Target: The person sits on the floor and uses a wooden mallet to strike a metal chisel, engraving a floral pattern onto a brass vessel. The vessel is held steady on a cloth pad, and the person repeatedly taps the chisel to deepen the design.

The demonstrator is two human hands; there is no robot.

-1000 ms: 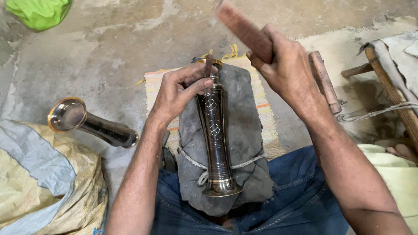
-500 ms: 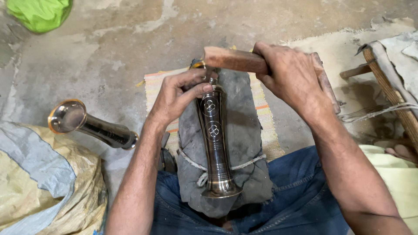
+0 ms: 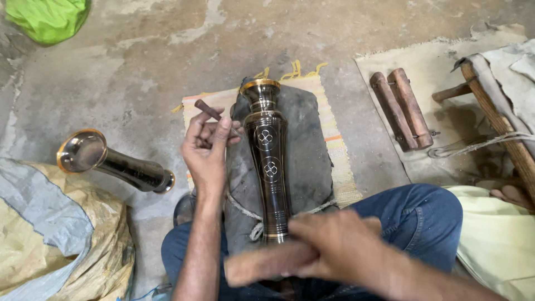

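Note:
A tall dark metal vase (image 3: 269, 161) with brass rims and engraved flower marks lies lengthwise on a grey padded block (image 3: 306, 150) in front of my knees. My left hand (image 3: 207, 150) rests beside the vase's upper part and holds a short dark chisel-like tool (image 3: 209, 110) between its fingers. My right hand (image 3: 334, 248) is low near the vase's base, blurred, gripping a wooden mallet block (image 3: 262, 265) that lies crosswise over my lap.
A second dark vase (image 3: 111, 164) lies on the concrete floor at left beside a yellow-grey sack (image 3: 56, 239). Two wooden sticks (image 3: 401, 108) rest on a mat at right, near a wooden frame with rope (image 3: 496, 111). Green cloth (image 3: 47, 19) sits at top left.
My right hand brought the wooden block down from above the vase's mouth to my lap. My left hand slid off the vase's neck to its left side with the tool.

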